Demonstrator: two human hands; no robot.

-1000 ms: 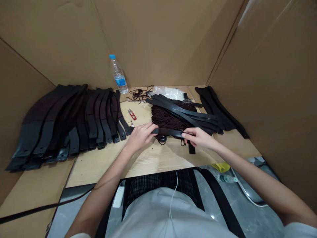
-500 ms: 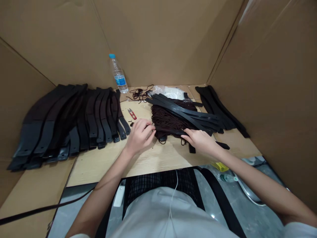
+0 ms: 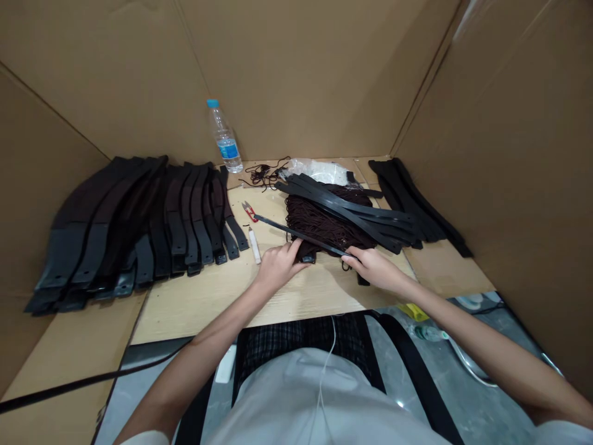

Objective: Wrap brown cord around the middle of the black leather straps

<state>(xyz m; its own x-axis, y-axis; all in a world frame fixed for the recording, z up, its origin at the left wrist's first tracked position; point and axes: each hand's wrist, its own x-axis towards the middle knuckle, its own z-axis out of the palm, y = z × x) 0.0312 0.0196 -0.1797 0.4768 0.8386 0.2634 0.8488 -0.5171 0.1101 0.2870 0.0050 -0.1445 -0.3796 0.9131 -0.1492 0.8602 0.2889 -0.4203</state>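
Observation:
A narrow dark strap (image 3: 290,231), seen edge-on, slants from near the red-handled thread snips (image 3: 250,212) down to my right hand (image 3: 377,267), whose thumb and fingers pinch it. My left hand (image 3: 279,264) is closed at the strap's lower side, its thumb and fingertips against it. Behind the strap lies a heap of dark brown cord (image 3: 310,216), with several flat black straps (image 3: 343,207) across its top. A white pen-like stick (image 3: 254,246) rests on the table left of my left hand.
Many finished-looking dark straps (image 3: 102,228) lie overlapping on the left. More black straps (image 3: 412,204) lie at the right. A water bottle (image 3: 225,139), loose cord (image 3: 264,174) and a clear plastic bag (image 3: 319,170) stand or lie along the cardboard back wall (image 3: 296,74).
The strap has turned edge-on, its far end now reaching up and left. My left hand has moved right and slightly down, uncovering the white stick.

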